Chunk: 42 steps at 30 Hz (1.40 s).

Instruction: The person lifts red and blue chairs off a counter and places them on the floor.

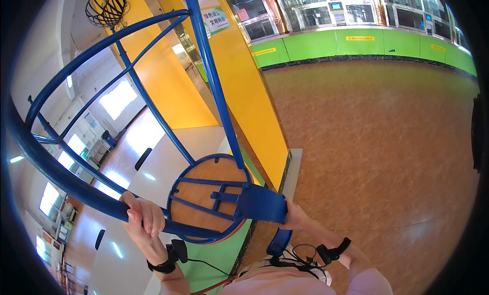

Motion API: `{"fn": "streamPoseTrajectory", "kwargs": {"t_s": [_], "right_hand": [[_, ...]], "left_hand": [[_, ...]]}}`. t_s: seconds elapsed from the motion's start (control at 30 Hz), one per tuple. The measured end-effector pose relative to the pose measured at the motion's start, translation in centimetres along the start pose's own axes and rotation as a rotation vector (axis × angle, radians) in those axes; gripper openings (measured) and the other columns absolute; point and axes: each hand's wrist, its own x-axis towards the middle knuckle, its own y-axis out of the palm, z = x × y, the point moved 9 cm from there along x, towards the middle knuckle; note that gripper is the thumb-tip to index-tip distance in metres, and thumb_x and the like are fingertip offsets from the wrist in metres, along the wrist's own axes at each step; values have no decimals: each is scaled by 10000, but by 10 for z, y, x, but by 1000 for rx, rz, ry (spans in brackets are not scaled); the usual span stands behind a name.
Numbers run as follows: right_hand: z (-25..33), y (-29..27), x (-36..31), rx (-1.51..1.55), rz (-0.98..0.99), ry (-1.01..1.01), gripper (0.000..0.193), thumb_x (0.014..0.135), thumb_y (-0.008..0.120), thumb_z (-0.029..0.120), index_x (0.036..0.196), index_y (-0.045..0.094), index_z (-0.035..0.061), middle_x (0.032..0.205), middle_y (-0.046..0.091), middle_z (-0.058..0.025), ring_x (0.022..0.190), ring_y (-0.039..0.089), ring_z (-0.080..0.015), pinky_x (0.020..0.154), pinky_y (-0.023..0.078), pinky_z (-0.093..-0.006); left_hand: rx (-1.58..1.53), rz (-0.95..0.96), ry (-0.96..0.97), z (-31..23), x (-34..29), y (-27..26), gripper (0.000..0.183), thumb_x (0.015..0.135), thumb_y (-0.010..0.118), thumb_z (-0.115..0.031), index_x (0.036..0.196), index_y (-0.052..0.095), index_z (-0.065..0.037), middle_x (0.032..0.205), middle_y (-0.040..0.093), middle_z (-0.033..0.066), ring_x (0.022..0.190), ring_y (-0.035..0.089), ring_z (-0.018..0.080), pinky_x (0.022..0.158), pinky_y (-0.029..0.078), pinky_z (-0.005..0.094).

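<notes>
A blue metal stool [196,193] is turned upside down in front of me, with the underside of its round wooden seat facing up and its tubular legs and ring rising toward the upper left. My left hand [143,218] is closed around one thick blue leg, near the seat. On the other side, my right hand [294,216] grips the edge of the curved blue plate [265,202] fixed to the seat; its fingertips are partly hidden. Whether the seat touches the surface below cannot be made out. Both wrists wear black straps with small devices and cables.
A long pale tabletop [170,151] lies beyond the stool on the left. Just right of the legs stands a yellow pillar [254,111]. Brown floor [367,142] stretches to a green-fronted counter [316,48] with glass windows. A black wire basket [106,9] hangs at the upper left.
</notes>
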Motion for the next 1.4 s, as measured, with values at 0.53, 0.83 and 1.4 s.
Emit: {"fn": "streamPoseTrajectory", "kwargs": {"t_s": [0.53, 0.83, 1.4], "right_hand": [[-16, -12, 17, 177, -91, -71, 630, 557, 619, 7, 1073, 259, 22, 776, 475, -185, 733, 513, -307, 633, 414, -320], [-35, -8, 14, 160, -108, -17, 579, 558, 561, -24, 1058, 270, 2, 805, 477, -214, 768, 496, -355, 638, 404, -357], [-20, -25, 17, 235, -376, 20, 469, 592, 476, -78, 1036, 348, 6, 854, 482, -185, 801, 495, -308, 684, 395, -306]], "left_hand": [[-35, 391, -93, 27, 20, 28, 248, 815, 486, -227, 666, 332, -103, 443, 469, 39, 328, 488, 119, 305, 402, 176], [-215, 329, -164, 31, 17, 39, 269, 804, 483, -247, 637, 322, -109, 403, 433, 29, 286, 431, 88, 284, 370, 167], [-201, 430, -197, 29, 27, 38, 207, 811, 488, -185, 680, 346, -113, 421, 432, 34, 289, 436, 127, 316, 387, 189]]}}
